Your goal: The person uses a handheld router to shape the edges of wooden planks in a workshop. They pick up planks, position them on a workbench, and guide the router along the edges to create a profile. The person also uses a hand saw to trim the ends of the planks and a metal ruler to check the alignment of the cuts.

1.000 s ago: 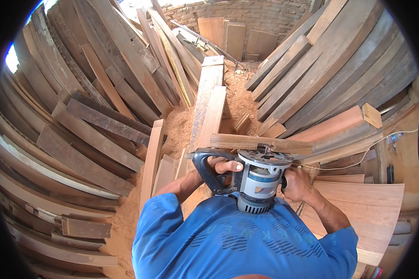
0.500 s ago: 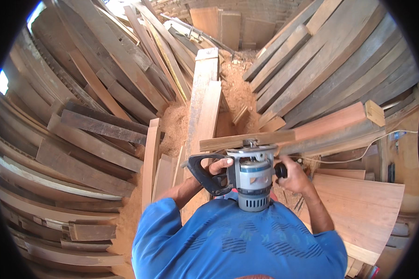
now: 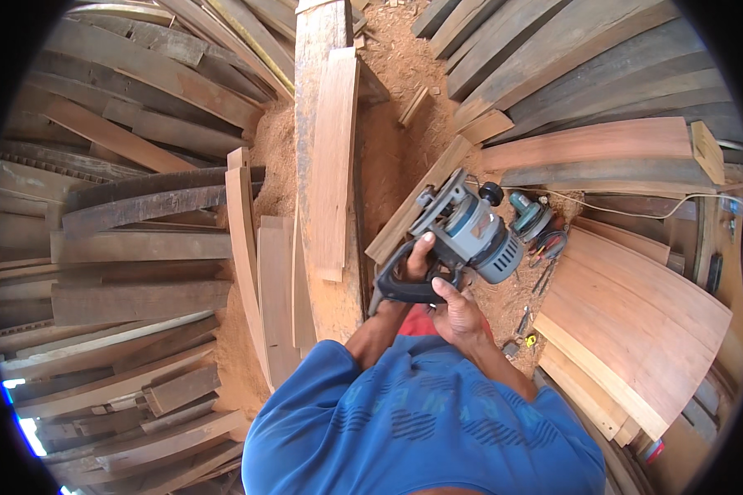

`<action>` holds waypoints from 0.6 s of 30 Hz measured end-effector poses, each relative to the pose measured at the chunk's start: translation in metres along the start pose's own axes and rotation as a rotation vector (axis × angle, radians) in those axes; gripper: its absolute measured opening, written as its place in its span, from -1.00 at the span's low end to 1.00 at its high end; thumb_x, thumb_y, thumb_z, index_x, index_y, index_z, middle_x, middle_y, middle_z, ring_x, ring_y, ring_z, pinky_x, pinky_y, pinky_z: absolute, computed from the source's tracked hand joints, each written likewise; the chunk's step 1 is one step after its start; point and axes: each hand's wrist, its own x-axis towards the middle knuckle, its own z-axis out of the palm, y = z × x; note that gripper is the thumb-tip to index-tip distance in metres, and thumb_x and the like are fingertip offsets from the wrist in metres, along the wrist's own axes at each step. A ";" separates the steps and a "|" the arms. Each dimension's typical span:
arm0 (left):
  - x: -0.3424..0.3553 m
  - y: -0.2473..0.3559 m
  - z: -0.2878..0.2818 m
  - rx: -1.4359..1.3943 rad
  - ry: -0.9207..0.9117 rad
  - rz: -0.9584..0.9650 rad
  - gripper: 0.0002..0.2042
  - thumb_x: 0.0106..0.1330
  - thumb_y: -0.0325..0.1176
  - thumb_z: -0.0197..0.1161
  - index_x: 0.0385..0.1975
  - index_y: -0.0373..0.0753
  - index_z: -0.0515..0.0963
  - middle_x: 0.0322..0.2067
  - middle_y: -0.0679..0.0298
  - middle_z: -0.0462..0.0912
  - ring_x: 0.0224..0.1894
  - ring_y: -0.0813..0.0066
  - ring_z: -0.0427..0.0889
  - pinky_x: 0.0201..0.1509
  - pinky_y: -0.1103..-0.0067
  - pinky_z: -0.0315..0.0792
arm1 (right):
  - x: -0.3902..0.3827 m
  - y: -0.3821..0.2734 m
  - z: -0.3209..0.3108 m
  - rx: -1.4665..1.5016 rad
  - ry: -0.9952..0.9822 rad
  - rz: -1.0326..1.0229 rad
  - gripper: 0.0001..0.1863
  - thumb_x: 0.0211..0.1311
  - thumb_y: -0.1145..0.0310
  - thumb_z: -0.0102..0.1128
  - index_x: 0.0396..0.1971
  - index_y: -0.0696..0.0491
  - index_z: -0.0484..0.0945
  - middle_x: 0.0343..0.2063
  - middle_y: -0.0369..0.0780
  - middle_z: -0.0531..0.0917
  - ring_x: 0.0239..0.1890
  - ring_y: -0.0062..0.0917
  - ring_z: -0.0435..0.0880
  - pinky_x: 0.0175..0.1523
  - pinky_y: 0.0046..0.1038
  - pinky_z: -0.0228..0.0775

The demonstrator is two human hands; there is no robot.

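Note:
I hold a router point(image 3: 475, 231) with a grey-blue motor body, tilted onto its side in front of me. A narrow wooden strip point(image 3: 421, 198) lies along its base plate. My left hand point(image 3: 416, 262) is wrapped round the black D-shaped handle point(image 3: 409, 287). At the lower end of that handle is my right hand point(image 3: 460, 315), its thumb pressed against it and its other fingers partly hidden. The router's black side knob point(image 3: 491, 194) is free of any hand. To the left, a planed board point(image 3: 333, 157) rests on a thick wooden beam point(image 3: 307, 62).
Planks point(image 3: 140, 247) are stacked along the left and more timbers point(image 3: 586, 70) on the right. A teal power tool point(image 3: 530, 216) and pliers point(image 3: 546, 244) lie among shavings near a wide panel point(image 3: 636, 309). A pale cord point(image 3: 627, 210) runs rightward. Sawdust point(image 3: 276, 148) covers the floor.
My right hand has left the side knob and moved to the D-handle. The router has turned from upright to slanted, its wooden strip now angled up to the right. The view has tipped downward.

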 end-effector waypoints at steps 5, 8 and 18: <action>-0.005 -0.036 0.011 -0.026 0.017 -0.019 -0.44 0.44 0.08 0.08 0.25 -0.22 0.39 0.06 -0.02 0.61 0.11 0.21 0.62 0.21 0.33 0.49 | 0.015 -0.020 -0.023 0.145 0.161 -0.067 -0.60 0.23 0.48 0.22 0.09 0.00 0.48 -0.03 -0.31 0.61 0.00 -0.49 0.64 0.17 -0.34 0.55; -0.004 -0.051 0.018 -0.016 0.018 -0.041 -0.47 0.46 0.07 0.06 0.22 -0.22 0.43 0.05 -0.02 0.62 0.11 0.22 0.62 0.21 0.33 0.49 | 0.031 -0.036 -0.041 0.180 0.338 -0.053 -0.70 0.23 0.53 0.19 -0.03 0.07 0.53 -0.11 -0.26 0.64 -0.08 -0.45 0.69 0.08 -0.37 0.63; -0.022 -0.129 -0.008 0.483 -0.236 -0.498 -0.53 0.53 0.06 0.00 0.15 -0.19 0.53 0.02 -0.04 0.65 0.12 0.26 0.62 0.21 0.35 0.47 | 0.149 -0.064 -0.127 0.309 0.523 -0.073 -0.72 0.06 0.59 0.19 -0.19 0.02 0.49 -0.29 -0.18 0.61 -0.21 -0.20 0.68 -0.13 0.06 0.65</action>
